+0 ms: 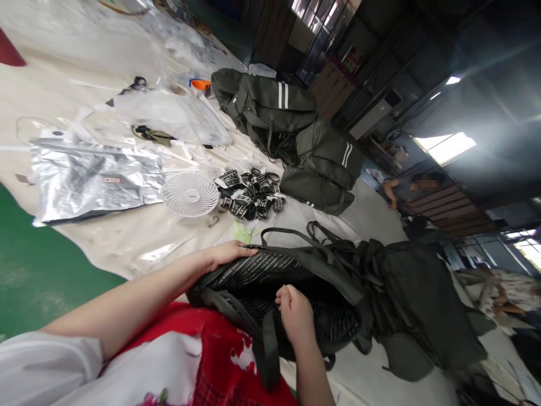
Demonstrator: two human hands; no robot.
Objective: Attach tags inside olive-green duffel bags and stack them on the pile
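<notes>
In front of me lies a dark green bag [338,265] with its mouth wide open, showing a black lining printed with white lettering and stripes. My left hand [230,254] grips the rim at the bag's left end. Over the opening, my right hand [293,316] is closed with its fingers curled; whether anything is inside them is hidden. A dark strap [270,349] hangs from the near rim over my red apron [228,349].
Behind the bag are a pile of black-and-white printed straps [253,192], a white fan [190,194] and a silver packet [97,180]. More dark green bags [270,107] stand at the back, and another [431,299] lies right. A co-worker [406,189] is farther off.
</notes>
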